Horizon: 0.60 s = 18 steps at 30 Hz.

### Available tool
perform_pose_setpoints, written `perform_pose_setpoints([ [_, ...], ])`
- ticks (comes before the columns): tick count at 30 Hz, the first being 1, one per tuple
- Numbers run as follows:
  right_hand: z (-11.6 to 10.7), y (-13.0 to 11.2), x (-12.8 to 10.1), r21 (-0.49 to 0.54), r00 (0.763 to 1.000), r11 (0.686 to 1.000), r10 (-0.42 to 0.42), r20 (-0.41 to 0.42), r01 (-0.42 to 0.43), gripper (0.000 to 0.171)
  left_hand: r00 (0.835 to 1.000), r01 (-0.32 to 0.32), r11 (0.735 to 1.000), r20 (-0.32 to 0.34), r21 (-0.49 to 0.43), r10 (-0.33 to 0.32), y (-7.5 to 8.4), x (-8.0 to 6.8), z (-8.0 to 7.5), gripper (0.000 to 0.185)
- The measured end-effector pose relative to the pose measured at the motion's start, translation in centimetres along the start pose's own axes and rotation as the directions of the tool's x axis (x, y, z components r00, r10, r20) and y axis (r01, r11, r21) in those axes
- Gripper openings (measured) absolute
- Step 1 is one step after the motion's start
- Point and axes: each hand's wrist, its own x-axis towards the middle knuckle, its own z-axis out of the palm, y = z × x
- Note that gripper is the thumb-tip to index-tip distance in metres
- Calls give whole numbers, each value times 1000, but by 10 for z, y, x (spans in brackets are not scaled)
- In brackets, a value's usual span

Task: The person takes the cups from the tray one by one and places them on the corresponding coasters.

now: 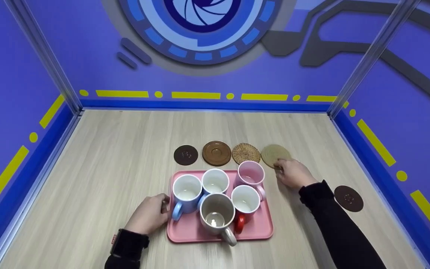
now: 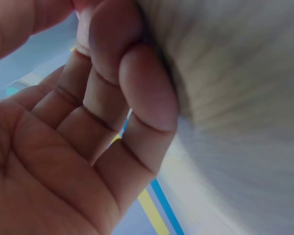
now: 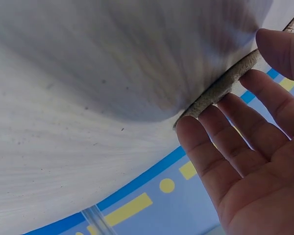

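My right hand (image 1: 295, 173) touches the near edge of a pale woven coaster (image 1: 274, 154), its fingers fairly straight. In the right wrist view the fingertips (image 3: 190, 129) meet the coaster's rim (image 3: 218, 90). At the left edge of a pink tray (image 1: 263, 228) rests my left hand (image 1: 149, 215), fingers loosely bent. The left wrist view has those fingertips (image 2: 149, 88) against the tabletop; tray contact cannot be told. On the tray stand a blue-handled mug (image 1: 187, 194), another blue-handled mug (image 1: 215, 181), a pink mug (image 1: 251, 173), a red-handled mug (image 1: 245, 200) and a grey-beige mug (image 1: 217, 213).
Left of the pale coaster, in a row, lie a brown woven coaster (image 1: 246, 153), a brown wooden coaster (image 1: 217, 153) and a dark round coaster (image 1: 186, 155). Another dark coaster (image 1: 349, 198) lies beside the right forearm. Blue-purple panels (image 1: 200, 82) enclose the table (image 1: 125, 149).
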Motion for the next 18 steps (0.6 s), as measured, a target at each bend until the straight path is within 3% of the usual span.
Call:
perform_pose_setpoints([
  [18, 1, 0, -3, -21, 1000, 999, -25, -6, 25, 33, 998, -49, 999, -35, 24, 50, -3, -1, 1, 19],
])
